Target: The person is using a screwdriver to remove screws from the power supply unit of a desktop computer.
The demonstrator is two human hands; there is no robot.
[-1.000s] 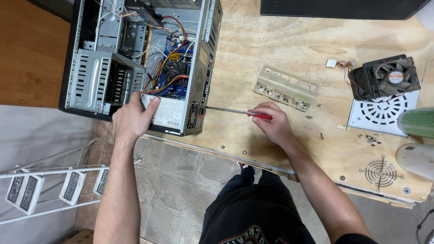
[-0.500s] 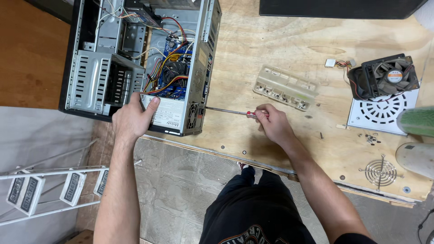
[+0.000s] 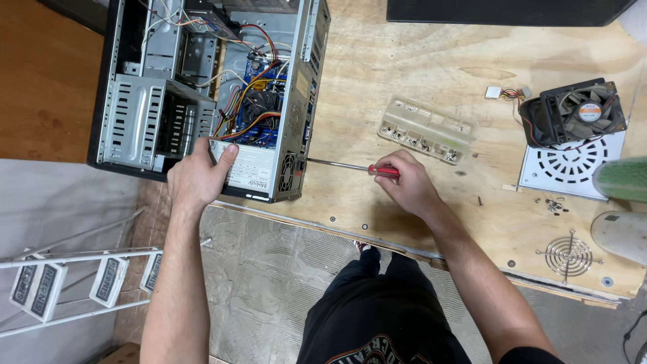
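An open computer case [image 3: 131,111] lies on its side on the plywood table [image 3: 397,74], showing a motherboard, coloured wires and a power supply [image 3: 251,172] at its near end. My left hand [image 3: 197,174] grips the near edge of the case, thumb on the power supply. My right hand [image 3: 404,183] holds a red-handled screwdriver [image 3: 350,166] level, its tip against the back panel of the case next to the power supply.
A clear plastic tray [image 3: 426,130] lies just beyond my right hand. A black fan [image 3: 574,111] rests on a white vented plate [image 3: 569,168] at the right, with small screws [image 3: 554,204] and a round wire grille [image 3: 567,254] near it. A stepladder [image 3: 74,280] stands below left.
My right hand has rolled on the screwdriver handle, covering then showing the red grip; the shaft stays on the case's back panel. My left hand has not moved.
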